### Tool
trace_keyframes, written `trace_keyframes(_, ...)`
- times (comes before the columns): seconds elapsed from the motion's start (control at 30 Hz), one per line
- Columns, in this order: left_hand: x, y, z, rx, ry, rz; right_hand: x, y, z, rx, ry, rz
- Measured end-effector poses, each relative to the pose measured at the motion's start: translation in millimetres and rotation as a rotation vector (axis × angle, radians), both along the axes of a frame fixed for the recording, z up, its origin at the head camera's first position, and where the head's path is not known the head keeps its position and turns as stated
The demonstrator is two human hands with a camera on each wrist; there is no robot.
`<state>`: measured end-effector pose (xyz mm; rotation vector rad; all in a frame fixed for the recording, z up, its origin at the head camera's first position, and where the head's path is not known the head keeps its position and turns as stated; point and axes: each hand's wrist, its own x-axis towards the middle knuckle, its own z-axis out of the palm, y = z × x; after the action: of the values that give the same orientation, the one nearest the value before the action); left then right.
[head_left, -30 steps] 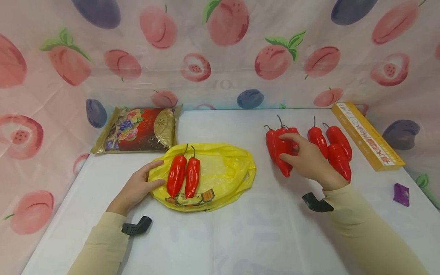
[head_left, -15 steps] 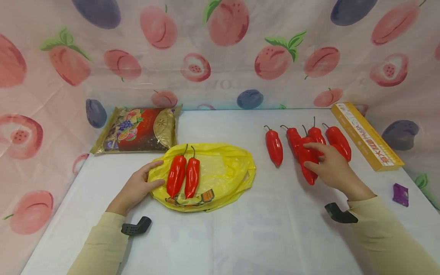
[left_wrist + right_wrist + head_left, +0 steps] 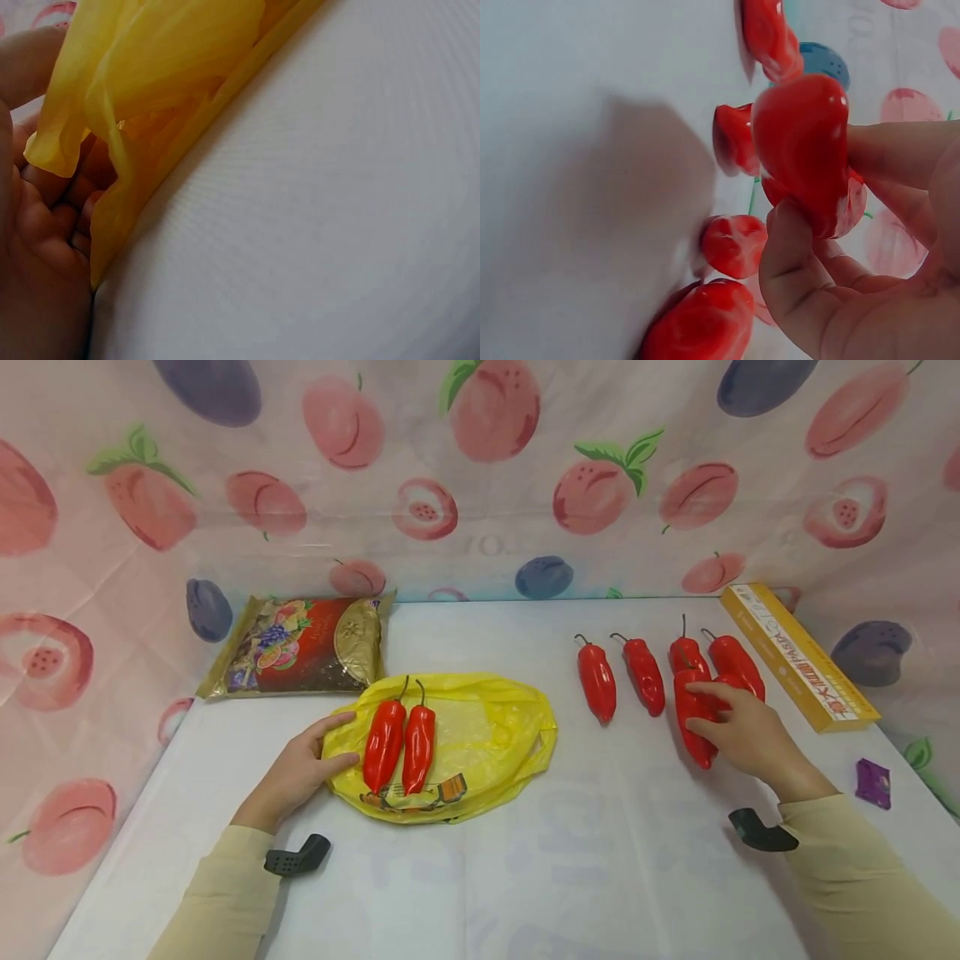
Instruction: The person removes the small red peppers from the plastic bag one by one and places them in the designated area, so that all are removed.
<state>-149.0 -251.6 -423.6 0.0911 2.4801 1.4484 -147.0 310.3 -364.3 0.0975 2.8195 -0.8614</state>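
My right hand point(image 3: 746, 731) pinches a glossy red pepper point(image 3: 692, 714) between thumb and fingers. In the right wrist view the held pepper point(image 3: 799, 142) stands above the table, with a shadow on the white surface. Behind it in the head view, other peppers point(image 3: 735, 662) lie close together, one partly hidden by the hand. Two more peppers, a left one point(image 3: 384, 746) and a right one point(image 3: 419, 750), lie on a flattened yellow plastic bag point(image 3: 487, 727). My left hand point(image 3: 296, 768) rests at the bag's left edge, thumb and index finger apart. Loose plastic point(image 3: 150, 67) covers part of its fingers in the left wrist view.
Left of the held pepper, two loose peppers, one farther left point(image 3: 596, 681) and one nearer point(image 3: 643, 675), lie side by side. A gold-and-red food packet point(image 3: 307, 643) lies back left. A long yellow pasta box point(image 3: 798, 656) and a purple sachet point(image 3: 873, 783) are at the right.
My right hand has carried the held pepper rightward, away from the two loose peppers and towards the right-hand group. My left hand and the bag have stayed in place.
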Motion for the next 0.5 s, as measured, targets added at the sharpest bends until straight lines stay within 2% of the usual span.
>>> trace_keyframes(0.2,0.5,0.6,1.1,0.001,-0.013,0.014,-1.9,-0.1,-4.7,-0.002,-0.013,-0.038)
trace_keyframes(0.5,0.5,0.8,1.5,0.005,-0.012,0.013,-6.6,0.6,-10.1,-0.006,0.028,-0.005)
